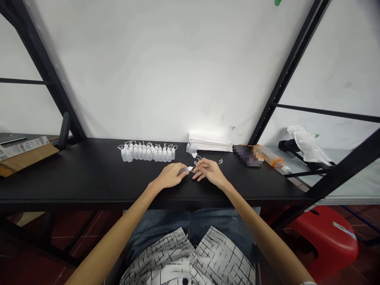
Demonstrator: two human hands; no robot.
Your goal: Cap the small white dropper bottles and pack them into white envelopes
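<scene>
My left hand [170, 175] rests on the black table [89, 174] with its fingers curled round a small white dropper bottle [187, 170] that lies on its side. My right hand [209, 171] meets it from the right, fingertips pinched at the bottle's tip on a small piece I cannot make out. Behind the hands stand several small white bottles in rows [147, 152]. A few more bottles and loose caps [192, 150] sit just beyond my right hand.
A stack of white sheets [210, 142] lies at the back of the table. An orange bottle on its side [271, 159] is to the right. A cardboard box [23, 156] sits at the left end. Black frame posts flank the table; a red stool [326, 237] stands lower right.
</scene>
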